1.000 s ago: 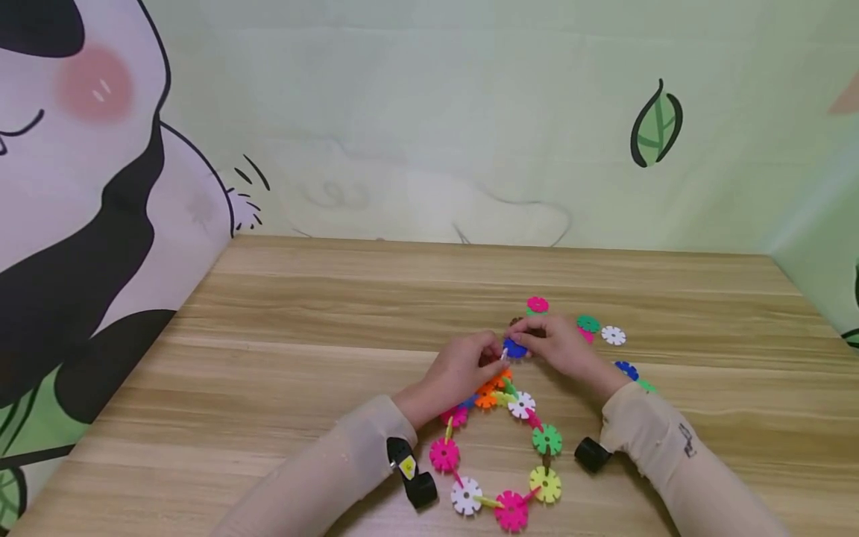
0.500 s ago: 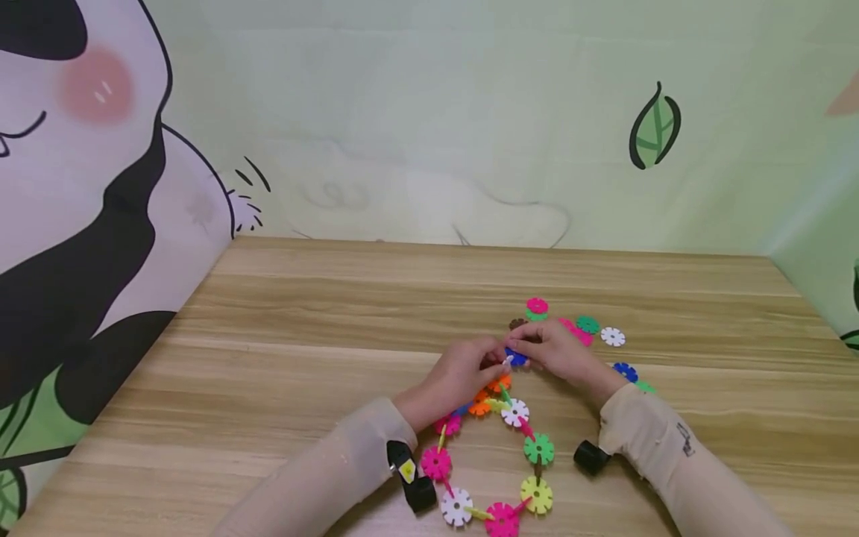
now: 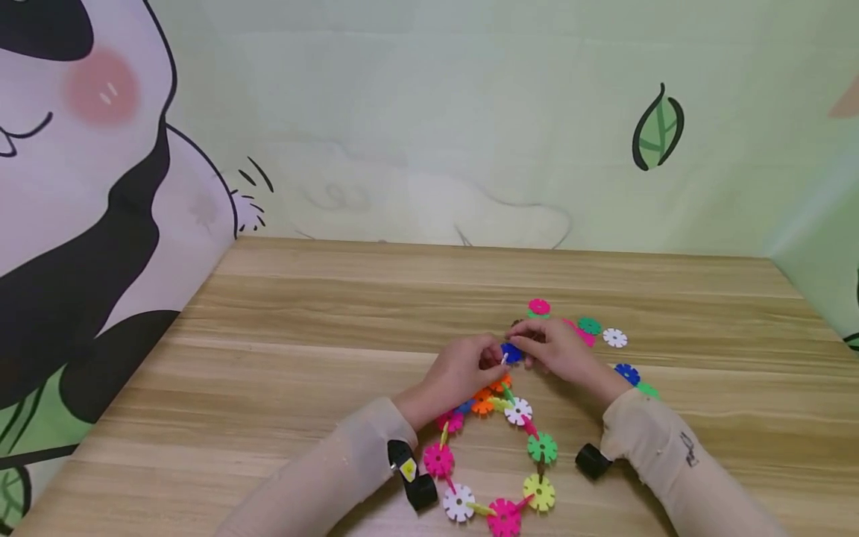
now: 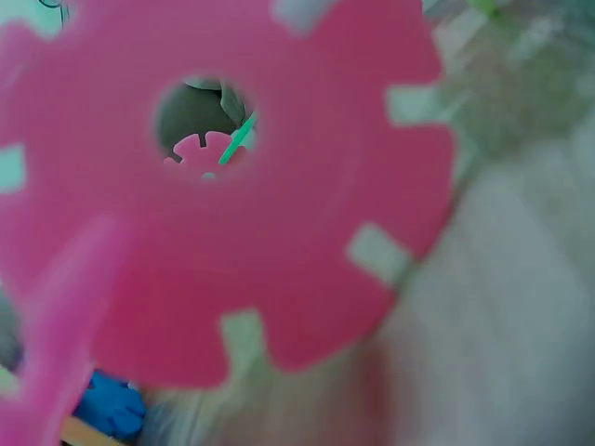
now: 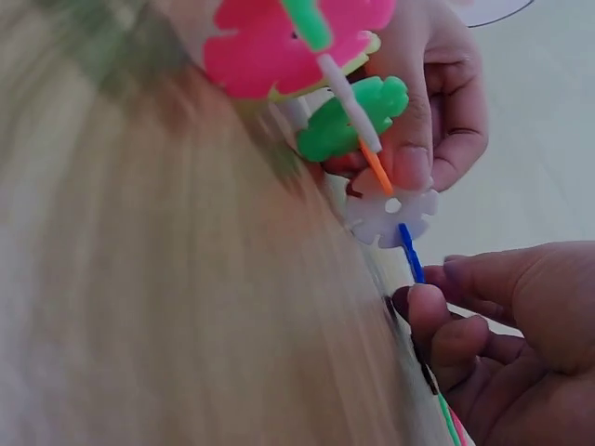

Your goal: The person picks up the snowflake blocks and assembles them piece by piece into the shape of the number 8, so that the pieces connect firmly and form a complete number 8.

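A loop of coloured snowflake discs (image 3: 530, 447) lies on the wooden table (image 3: 322, 328), its top end lifted between both hands. My left hand (image 3: 493, 362) pinches the chain's end near an orange disc (image 3: 499, 384). My right hand (image 3: 526, 347) pinches a blue disc (image 3: 512, 352) held against that end. In the right wrist view the blue disc (image 5: 411, 255) stands edge-on under a white disc (image 5: 390, 212), with the right hand's fingers (image 5: 446, 334) curled beside it. A blurred pink disc (image 4: 223, 204) fills the left wrist view.
Loose discs lie just beyond and right of the hands: pink (image 3: 539, 306), green (image 3: 589, 325), white (image 3: 614, 338), blue (image 3: 627, 373). Walls with cartoon prints close the table at the left, back and right. Bare wood stretches to the left.
Both hands stay together on the blue disc, dipping slightly and rising again. The chain loop shifted a little on the table with them.
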{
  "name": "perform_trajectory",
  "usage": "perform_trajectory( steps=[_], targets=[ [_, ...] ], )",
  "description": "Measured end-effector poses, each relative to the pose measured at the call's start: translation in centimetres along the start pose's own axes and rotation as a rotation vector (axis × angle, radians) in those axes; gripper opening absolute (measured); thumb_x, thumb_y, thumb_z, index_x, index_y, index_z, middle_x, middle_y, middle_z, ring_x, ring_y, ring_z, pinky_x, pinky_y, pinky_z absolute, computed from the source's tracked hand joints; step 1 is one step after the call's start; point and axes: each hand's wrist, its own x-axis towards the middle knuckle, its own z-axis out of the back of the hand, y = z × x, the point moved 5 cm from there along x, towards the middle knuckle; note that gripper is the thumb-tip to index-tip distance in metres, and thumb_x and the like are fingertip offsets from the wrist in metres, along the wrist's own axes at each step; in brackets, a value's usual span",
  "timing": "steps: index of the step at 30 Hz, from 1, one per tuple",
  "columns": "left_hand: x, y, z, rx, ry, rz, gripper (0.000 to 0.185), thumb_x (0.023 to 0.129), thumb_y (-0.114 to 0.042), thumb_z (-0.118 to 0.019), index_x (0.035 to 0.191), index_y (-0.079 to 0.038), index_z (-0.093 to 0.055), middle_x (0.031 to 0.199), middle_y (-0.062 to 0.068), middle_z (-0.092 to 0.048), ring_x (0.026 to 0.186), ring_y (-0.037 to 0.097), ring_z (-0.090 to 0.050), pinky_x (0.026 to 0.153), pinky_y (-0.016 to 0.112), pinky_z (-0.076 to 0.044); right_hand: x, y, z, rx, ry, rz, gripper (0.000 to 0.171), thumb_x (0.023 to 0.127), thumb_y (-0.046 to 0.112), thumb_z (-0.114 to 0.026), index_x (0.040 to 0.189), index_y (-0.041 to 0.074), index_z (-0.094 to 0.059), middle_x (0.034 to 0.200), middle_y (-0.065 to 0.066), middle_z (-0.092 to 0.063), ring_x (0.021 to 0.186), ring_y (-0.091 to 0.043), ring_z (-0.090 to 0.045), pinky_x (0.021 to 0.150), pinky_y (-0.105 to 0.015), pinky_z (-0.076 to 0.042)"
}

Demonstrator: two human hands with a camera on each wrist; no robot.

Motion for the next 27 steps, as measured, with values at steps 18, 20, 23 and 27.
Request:
perform_trajectory(
  steps=[18,20,23,27],
  targets=[
    [1.9,-0.5,0.7,0.097,0.242,-0.03,0.048,0.092,-0.036,-0.063,0.131,-0.008,-0.057,0.1,0.005,-0.064,0.082,0.013,-0.056,0.07,0.021,-0.047,-0.2,0.6,2.9,-0.266,-0.101,-0.035,0.024,0.098,0.015,-0.054,0.114,0.001,-0.065,0.102,-0.017,-0.069,0.073,-0.019,-0.058,0.058,-0.025,-0.048],
    [2.1,-0.7,1.0,0.107,0.279,-0.045,0.049,0.092,-0.035,-0.064,0.131,-0.008,-0.056,0.1,0.005,-0.064,0.084,0.013,-0.056,0.071,0.021,-0.047,0.0,0.6,3.7,-0.334,-0.142,-0.064,0.026,0.097,0.016,-0.055,0.116,0.001,-0.064,0.106,-0.018,-0.068,0.077,-0.021,-0.062,0.06,-0.027,-0.05],
    [2.5,-1.0,1.1,0.157,0.306,-0.036,0.05,0.092,-0.038,-0.063,0.132,-0.008,-0.055,0.096,0.003,-0.064,0.08,0.012,-0.055,0.07,0.022,-0.047,0.2,0.7,4.7,-0.442,-0.187,-0.097,0.03,0.096,0.018,-0.057,0.118,-0.001,-0.063,0.11,-0.022,-0.064,0.086,-0.028,-0.063,0.069,-0.036,-0.053],
    [3.1,-1.2,0.6,0.279,0.284,-0.008,0.051,0.091,-0.047,-0.061,0.127,-0.009,-0.06,0.096,0.001,-0.068,0.077,0.01,-0.057,0.07,0.021,-0.047,0.7,0.1,5.1,-0.542,-0.172,-0.132,0.036,0.094,0.023,-0.061,0.12,-0.002,-0.061,0.112,-0.026,-0.061,0.098,-0.037,-0.06,0.083,-0.048,-0.05]
  ],
)
